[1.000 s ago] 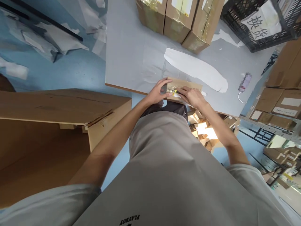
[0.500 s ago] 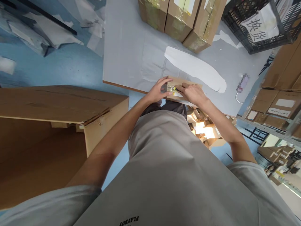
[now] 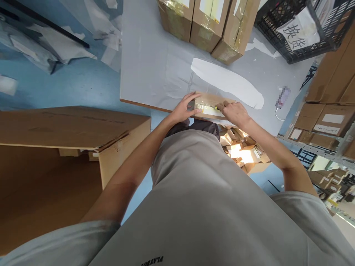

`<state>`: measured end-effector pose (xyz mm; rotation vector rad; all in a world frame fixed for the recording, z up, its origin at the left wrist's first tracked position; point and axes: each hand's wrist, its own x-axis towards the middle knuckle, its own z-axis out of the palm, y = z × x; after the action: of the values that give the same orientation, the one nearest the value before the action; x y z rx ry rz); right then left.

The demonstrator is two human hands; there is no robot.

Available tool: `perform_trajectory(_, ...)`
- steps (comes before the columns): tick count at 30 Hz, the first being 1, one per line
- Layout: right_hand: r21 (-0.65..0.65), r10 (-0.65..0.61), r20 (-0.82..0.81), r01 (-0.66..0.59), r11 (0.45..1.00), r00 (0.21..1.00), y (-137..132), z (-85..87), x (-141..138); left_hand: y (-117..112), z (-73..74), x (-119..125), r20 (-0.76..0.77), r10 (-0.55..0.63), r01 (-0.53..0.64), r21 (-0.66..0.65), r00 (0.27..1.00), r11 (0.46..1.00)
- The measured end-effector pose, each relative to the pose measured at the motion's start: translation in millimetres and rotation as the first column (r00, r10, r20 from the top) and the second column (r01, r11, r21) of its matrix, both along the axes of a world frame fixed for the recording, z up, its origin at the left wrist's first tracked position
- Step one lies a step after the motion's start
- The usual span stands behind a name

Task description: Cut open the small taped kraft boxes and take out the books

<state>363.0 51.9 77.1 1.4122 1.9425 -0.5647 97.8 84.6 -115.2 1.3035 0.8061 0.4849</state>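
Observation:
A small taped cardboard box (image 3: 206, 98) with a white label lies at the table's near edge, in front of my body. My left hand (image 3: 183, 108) grips its left end, with the thumb on the near side and the fingers over the far side. Over the right part of the box, my right hand (image 3: 235, 113) is closed on a box cutter (image 3: 217, 108). Only a dark and yellow bit of it shows at the fingertips, close to the label and tape. A long white paper strip (image 3: 227, 82) rests on the table just beyond the box.
Three taped cartons (image 3: 205, 29) stand on the grey table (image 3: 146, 55). A black crate (image 3: 294, 55) with a paper sign is at far right. On the left is a large open carton (image 3: 124, 159). Many small boxes (image 3: 241, 147) lie below the table; stacked cartons (image 3: 330, 118) stand on the right.
My right hand has slid right along the box with the cutter, uncovering more of the label and tape. My left hand keeps its grip on the left end.

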Motion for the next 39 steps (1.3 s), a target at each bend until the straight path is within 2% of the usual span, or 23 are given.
perform_trajectory(5,-0.008,-0.100,0.122,0.102,0.995,0.987,-26.5,11.9,60.7,0.4,5.9,0.4,0.014,0.006,-0.006,-0.029,1.000,1.000)
perform_trajectory(9,0.045,-0.218,0.126,0.214,0.976,0.968,-42.8,17.4,90.2,-2.6,11.9,2.2,0.006,0.030,-0.030,-0.057,1.000,0.998)
perform_trajectory(13,0.133,-0.306,-0.063,0.312,0.941,0.950,-61.3,21.4,105.3,-3.4,11.5,-10.5,0.020,0.087,-0.084,-0.124,0.996,0.989)
perform_trajectory(15,0.201,-0.387,-0.251,0.438,0.876,0.887,-73.8,16.6,107.4,-1.2,6.9,-24.0,0.016,0.116,-0.113,-0.138,0.993,0.984)
perform_trajectory(16,0.225,-0.447,-0.361,0.542,0.810,0.818,-79.7,10.4,105.2,0.5,3.5,-31.6,0.012,0.132,-0.129,-0.135,0.991,0.982)
perform_trajectory(17,0.222,-0.520,-0.468,0.664,0.714,0.715,-84.9,1.6,100.1,2.5,-0.4,-39.3,0.006,0.148,-0.146,-0.127,0.989,0.981)
perform_trajectory(18,0.182,-0.596,-0.561,0.787,0.589,0.575,-88.9,-9.7,91.7,4.5,-4.6,-46.9,0.000,0.165,-0.164,-0.117,0.986,0.979)
perform_trajectory(20,0.008,-0.718,-0.658,0.956,0.294,0.226,-93.2,-36.2,66.1,8.3,-13.1,-60.9,-0.024,0.196,-0.197,-0.094,0.980,0.976)
perform_trajectory(21,-0.097,-0.752,-0.656,0.982,0.163,0.061,-93.7,-49.4,50.2,9.9,-17.0,-67.3,-0.045,0.208,-0.211,-0.083,0.977,0.974)
perform_trajectory(22,-0.184,-0.764,-0.641,0.981,0.063,-0.071,-93.4,-61.1,33.4,11.2,-20.3,-73.1,-0.072,0.218,-0.223,-0.074,0.973,0.972)
perform_trajectory(23,-0.245,-0.759,-0.629,0.970,-0.011,-0.167,-92.6,-70.5,17.0,12.4,-23.0,-78.3,-0.101,0.224,-0.231,-0.066,0.969,0.971)
perform_trajectory(24,-0.291,-0.744,-0.625,0.955,-0.057,-0.235,-91.6,-77.0,2.1,13.3,-24.9,-82.5,-0.133,0.228,-0.238,-0.060,0.964,0.969)
perform_trajectory(26,-0.339,-0.691,-0.649,0.934,-0.112,-0.318,-89.2,-80.9,-20.1,15.0,-26.9,-86.0,-0.190,0.228,-0.241,-0.050,0.955,0.969)
perform_trajectory(29,-0.331,-0.605,-0.713,0.931,-0.156,-0.355,-85.0,-70.6,-28.2,16.9,-27.9,-72.8,-0.229,0.195,-0.212,-0.049,0.954,0.976)
perform_trajectory(32,-0.246,-0.561,-0.773,0.956,-0.163,-0.295,-79.3,-56.7,-14.2,16.8,-30.2,-38.6,-0.186,0.122,-0.138,-0.074,0.975,0.988)
perform_trajectory(36,-0.113,-0.578,-0.801,0.988,-0.109,-0.156,-74.1,-50.5,3.9,14.8,-28.0,2.6,-0.169,0.053,-0.066,-0.074,0.984,0.995)
perform_trajectory(39,-0.056,-0.603,-0.793,0.996,-0.069,-0.087,-75.1,-52.7,4.6,18.9,-8.8,8.6,-0.194,0.091,-0.090,0.013,0.977,0.996)
